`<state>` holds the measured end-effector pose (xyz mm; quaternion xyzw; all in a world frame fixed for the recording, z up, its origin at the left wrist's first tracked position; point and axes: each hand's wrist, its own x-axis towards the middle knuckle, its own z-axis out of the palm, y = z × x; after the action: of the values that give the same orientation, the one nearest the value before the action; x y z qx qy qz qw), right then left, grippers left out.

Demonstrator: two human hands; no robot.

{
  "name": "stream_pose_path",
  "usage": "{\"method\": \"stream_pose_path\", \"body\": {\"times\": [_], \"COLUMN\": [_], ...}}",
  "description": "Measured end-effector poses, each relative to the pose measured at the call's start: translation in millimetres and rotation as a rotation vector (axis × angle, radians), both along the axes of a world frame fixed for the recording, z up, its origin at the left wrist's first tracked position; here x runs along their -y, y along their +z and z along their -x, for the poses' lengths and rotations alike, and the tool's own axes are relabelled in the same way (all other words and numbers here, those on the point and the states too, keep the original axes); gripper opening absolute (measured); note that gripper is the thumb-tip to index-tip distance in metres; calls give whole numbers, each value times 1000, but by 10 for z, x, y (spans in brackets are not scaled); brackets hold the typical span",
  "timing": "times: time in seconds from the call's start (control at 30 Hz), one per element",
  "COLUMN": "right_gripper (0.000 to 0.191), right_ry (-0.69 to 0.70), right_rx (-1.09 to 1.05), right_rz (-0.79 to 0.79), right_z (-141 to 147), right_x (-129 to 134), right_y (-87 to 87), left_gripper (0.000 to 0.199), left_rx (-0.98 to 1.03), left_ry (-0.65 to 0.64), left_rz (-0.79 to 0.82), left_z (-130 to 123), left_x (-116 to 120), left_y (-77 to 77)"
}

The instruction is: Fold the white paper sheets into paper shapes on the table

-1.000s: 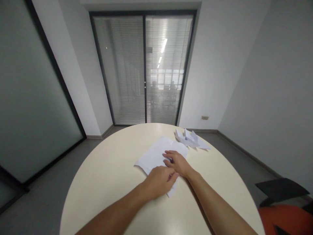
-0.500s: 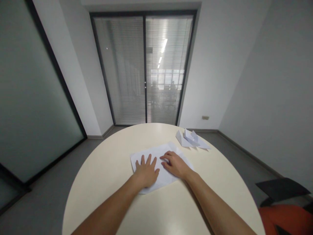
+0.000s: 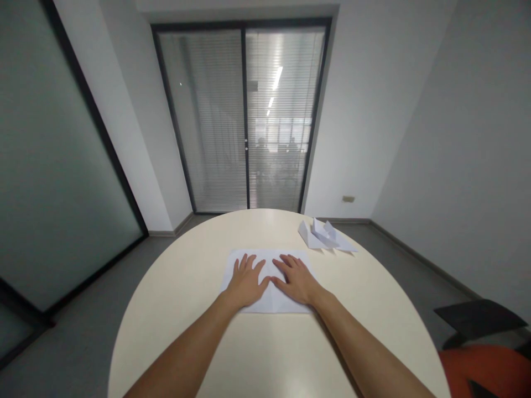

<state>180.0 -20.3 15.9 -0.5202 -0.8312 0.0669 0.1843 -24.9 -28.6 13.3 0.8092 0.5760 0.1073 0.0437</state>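
Note:
A sheet of white paper [image 3: 274,301] lies flat on the round cream table [image 3: 265,354] in front of me, its long edges running left to right. My left hand [image 3: 246,283] rests on the left half of the sheet, fingers spread. On the right half lies my right hand [image 3: 296,279], also with its fingers stretched out. The two thumbs almost meet near the middle of the paper. Both palms hide much of the sheet, and a faint vertical crease shows below the thumbs.
Folded white paper shapes [image 3: 326,235] sit together at the table's far right. A chair with a red seat [image 3: 485,370] and dark armrest [image 3: 481,319] stands at the lower right. Beyond the table is a glass door with blinds [image 3: 244,121].
The paper has turned from a slant to lie square in front of me. My left hand has shifted slightly up and left; the right hand's fingers have spread out over the sheet.

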Motion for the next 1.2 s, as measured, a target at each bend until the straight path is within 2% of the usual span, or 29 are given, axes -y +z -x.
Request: {"method": "stream_pose_path", "body": {"times": [0.1, 0.2, 0.4, 0.53, 0.63, 0.7, 0.9, 1.07, 1.13, 1.2], "right_gripper": [78, 85, 80, 66, 63, 65, 71, 70, 70, 68], "right_ry": [-105, -164, -255, -180, -75, -62, -187, -160, -115, -57], "right_rx": [47, 86, 130, 110, 86, 85, 113, 108, 94, 75], "right_rz": [113, 177, 138, 84, 132, 175, 195, 179, 171, 160], "right_z": [11, 1, -11, 48, 84, 80, -7, -45, -57, -72], "right_x": [5, -7, -18, 19, 41, 37, -39, -65, -61, -57], "right_y": [-22, -22, 30, 88, 81, 56, -8, -20, -11, 3], "left_gripper": [62, 67, 71, 70, 68, 66, 64, 67, 65, 63], "left_rx": [-1, -11, -46, -49, -34, -26, -41, -80, -103, -107], "left_ry": [46, 79, 76, 50, -1, -6, 151, 249, 217, 78], "left_rz": [36, 48, 47, 30, 37, 49, 83, 54, 2, -27], "left_z": [6, 11, 15, -2, -25, -28, 53, 60, 47, 45], "left_x": [-32, -60, -67, -46, -37, -42, -104, -97, -71, -42], "left_y": [-15, -30, -54, -39, -26, -21, -11, -2, 13, 37]}}
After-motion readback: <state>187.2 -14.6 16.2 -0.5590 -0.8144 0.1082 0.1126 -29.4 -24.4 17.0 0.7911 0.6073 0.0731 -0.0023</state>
